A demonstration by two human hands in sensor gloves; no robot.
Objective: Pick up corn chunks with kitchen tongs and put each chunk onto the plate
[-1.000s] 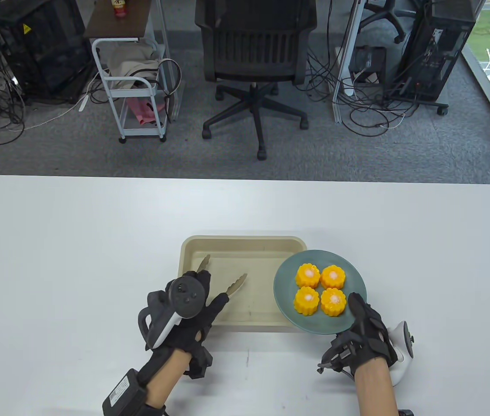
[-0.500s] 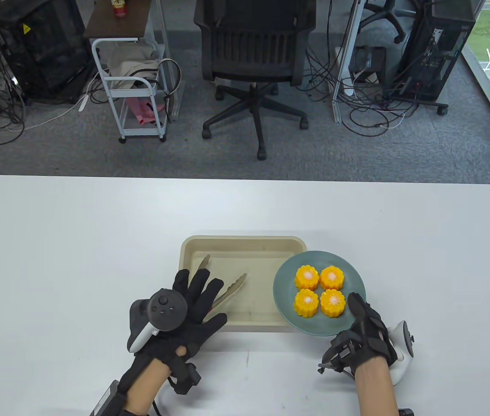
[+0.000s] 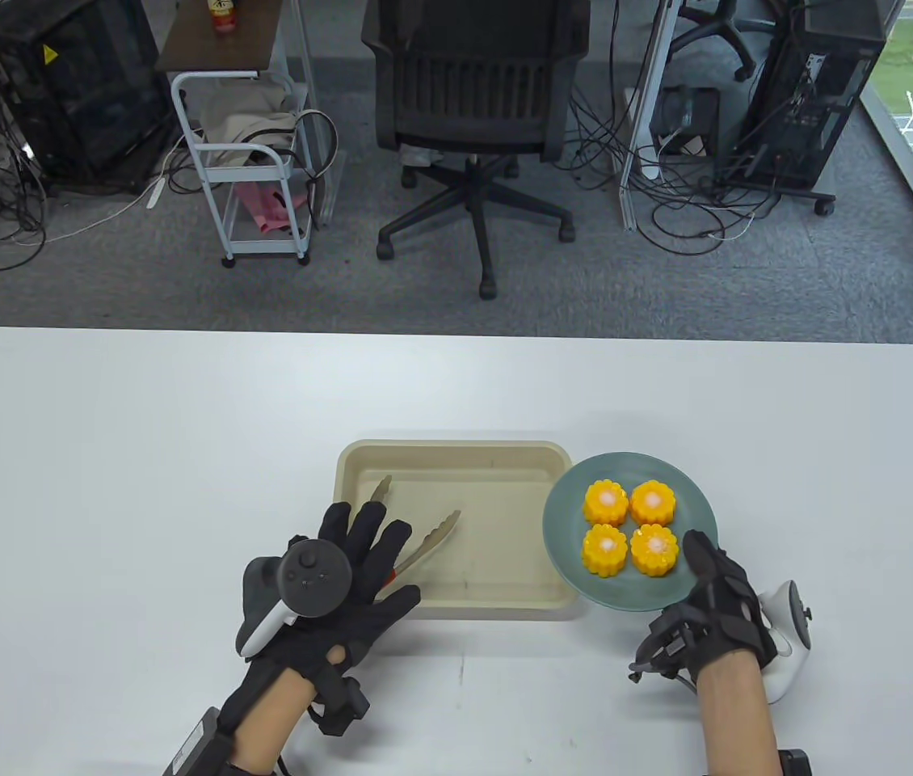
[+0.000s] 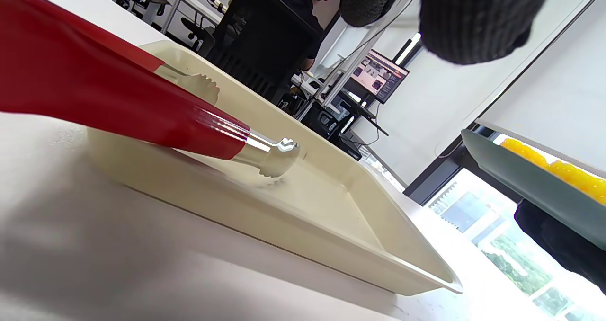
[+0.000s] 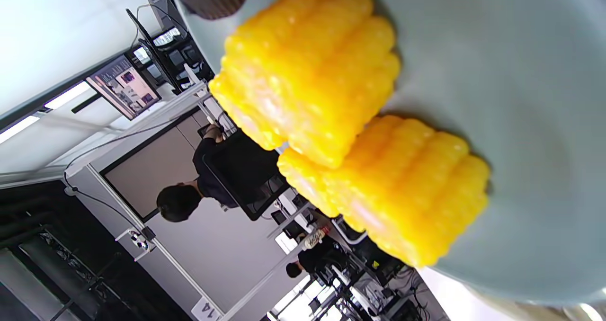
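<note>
Office room: grey carpet, black chair (image 3: 475,121), cables. White worktop (image 3: 141,453): beige tray (image 3: 456,465) holding tongs (image 3: 424,541); left hand (image 3: 327,598) spread flat above them; right hand (image 3: 719,602) grips plate (image 3: 626,477) bearing four corn chunks (image 3: 630,525).

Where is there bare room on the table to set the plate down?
Bare tabletop lies right of and beyond the plate, and left of the tray. Crowded: the tray holds the tongs under the left hand; the right hand grips the plate's near rim.
</note>
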